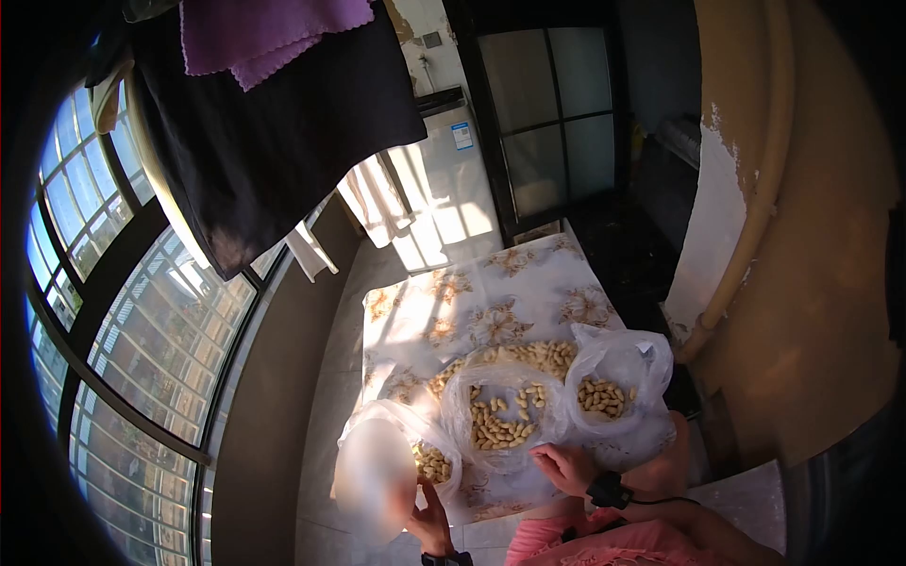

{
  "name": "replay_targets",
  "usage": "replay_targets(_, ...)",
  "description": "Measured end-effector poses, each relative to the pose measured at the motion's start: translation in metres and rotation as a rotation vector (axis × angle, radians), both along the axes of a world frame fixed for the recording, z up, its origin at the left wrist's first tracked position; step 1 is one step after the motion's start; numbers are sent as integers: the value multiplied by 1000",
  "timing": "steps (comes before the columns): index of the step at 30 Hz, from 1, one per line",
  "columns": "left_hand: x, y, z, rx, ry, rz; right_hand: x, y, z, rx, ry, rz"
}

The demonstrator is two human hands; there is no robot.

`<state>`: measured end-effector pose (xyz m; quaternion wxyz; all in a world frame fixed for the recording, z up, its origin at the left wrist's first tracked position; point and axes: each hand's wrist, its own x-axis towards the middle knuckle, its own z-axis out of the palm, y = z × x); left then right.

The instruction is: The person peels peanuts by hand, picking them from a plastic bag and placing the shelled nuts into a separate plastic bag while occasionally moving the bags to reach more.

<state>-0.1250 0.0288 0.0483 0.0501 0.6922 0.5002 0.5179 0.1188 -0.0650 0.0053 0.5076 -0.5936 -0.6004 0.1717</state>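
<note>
My left hand (431, 521) is raised at the table's near left edge, beside a clear plastic bag (401, 415) with peanuts (432, 462) in it. Its visible fingers are apart, and a blurred patch covers some of the fingertips. My right hand (563, 469) is at the near edge with its fingers curled in; whatever they may hold is hidden. Just beyond it stands an open plastic bag (460, 401) of peanuts in shells (500, 432). To the right is another plastic bag (651, 363) with peanuts (604, 399). A loose peanut pile (543, 356) lies behind the middle bag.
A flowered cloth covers the table (500, 292). Dark clothing (274, 141) and a purple cloth (269, 33) hang at upper left, near barred windows (160, 321). A white appliance (458, 189) stands beyond the table, and a pipe (755, 217) runs along the right wall.
</note>
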Motion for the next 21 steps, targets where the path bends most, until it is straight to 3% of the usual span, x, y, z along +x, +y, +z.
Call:
replay_targets(19, 14, -18, 23, -33, -10, 47, -1, -3, 3, -14, 37, -11)
replay_targets(21, 25, -19, 15, 27, -17, -90, -2, -4, 3, -48, 67, -10)
